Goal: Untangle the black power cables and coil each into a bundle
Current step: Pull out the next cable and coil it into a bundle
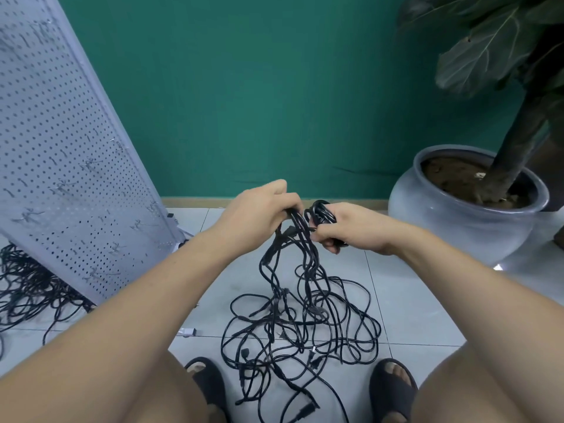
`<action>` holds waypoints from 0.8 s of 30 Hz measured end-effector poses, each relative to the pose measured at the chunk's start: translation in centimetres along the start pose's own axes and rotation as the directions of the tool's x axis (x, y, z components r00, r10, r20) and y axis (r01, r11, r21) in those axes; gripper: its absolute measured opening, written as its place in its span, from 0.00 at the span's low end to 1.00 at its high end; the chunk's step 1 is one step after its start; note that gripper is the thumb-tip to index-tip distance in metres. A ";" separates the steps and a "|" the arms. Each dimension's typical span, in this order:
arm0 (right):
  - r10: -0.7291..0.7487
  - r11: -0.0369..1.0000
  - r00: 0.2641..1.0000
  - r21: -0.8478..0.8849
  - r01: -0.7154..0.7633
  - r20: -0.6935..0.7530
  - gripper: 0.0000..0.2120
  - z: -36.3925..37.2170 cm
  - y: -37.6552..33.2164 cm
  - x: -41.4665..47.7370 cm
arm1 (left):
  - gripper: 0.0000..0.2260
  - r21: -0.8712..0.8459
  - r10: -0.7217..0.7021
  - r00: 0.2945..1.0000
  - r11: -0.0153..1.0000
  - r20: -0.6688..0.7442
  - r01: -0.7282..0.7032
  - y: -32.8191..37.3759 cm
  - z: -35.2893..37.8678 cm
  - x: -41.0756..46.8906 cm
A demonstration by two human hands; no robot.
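Midway between pegboard (61, 148) and pot (451, 227), left grip (262, 209) clamps strands (294, 236), right grip (351, 227) clamps coil (320, 210).

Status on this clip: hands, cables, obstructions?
Left hand grips lifted strands. Right hand holds small coil. Main tangle on floor, unsorted. Pegboard stands left, apart.

Left hand (259, 209) grips several black cable strands (297, 239) rising from tangled pile (300, 331) on tiled floor (412, 300); right hand (348, 227) clutches small coiled bundle (320, 212). Pegboard panel (61, 148) leans left, potted plant (470, 196) right.
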State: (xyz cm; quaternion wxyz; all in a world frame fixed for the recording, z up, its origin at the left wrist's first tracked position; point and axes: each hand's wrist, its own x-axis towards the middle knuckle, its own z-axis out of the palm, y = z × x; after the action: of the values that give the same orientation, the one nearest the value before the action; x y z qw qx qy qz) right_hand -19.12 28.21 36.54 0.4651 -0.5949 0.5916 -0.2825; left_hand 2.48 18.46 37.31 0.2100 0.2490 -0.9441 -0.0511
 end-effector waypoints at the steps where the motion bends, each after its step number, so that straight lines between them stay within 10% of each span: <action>1: 0.002 1.000 1.000 0.019 -0.002 0.007 0.05 0.0 -0.1 0.0 | 0.13 -0.050 -0.019 1.000 0.999 0.005 0.019 -0.1 -0.1 -0.1; 14: 0.045 0.989 0.991 0.135 -0.063 0.130 0.04 2.6 0.8 1.0 | 0.10 -0.489 -0.344 0.926 0.787 0.158 0.376 1.5 0.8 -0.2; 18: 0.052 0.991 0.993 0.117 -0.065 0.108 0.07 3.0 1.0 0.9 | 0.23 -0.331 -0.598 0.760 0.684 0.255 0.650 1.9 1.0 -0.3; 24: 0.001 0.995 0.980 0.095 -0.019 0.197 0.11 3.9 1.5 1.0 | 0.16 -0.152 -0.559 0.734 0.746 0.386 0.648 2.6 0.7 -0.8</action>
State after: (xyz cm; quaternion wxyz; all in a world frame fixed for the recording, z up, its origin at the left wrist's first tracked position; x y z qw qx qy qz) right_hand -16.20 28.27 33.44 0.5506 -0.5938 0.5316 -0.2482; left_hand 1.66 21.17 36.92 0.0603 0.5012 -0.8140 -0.2872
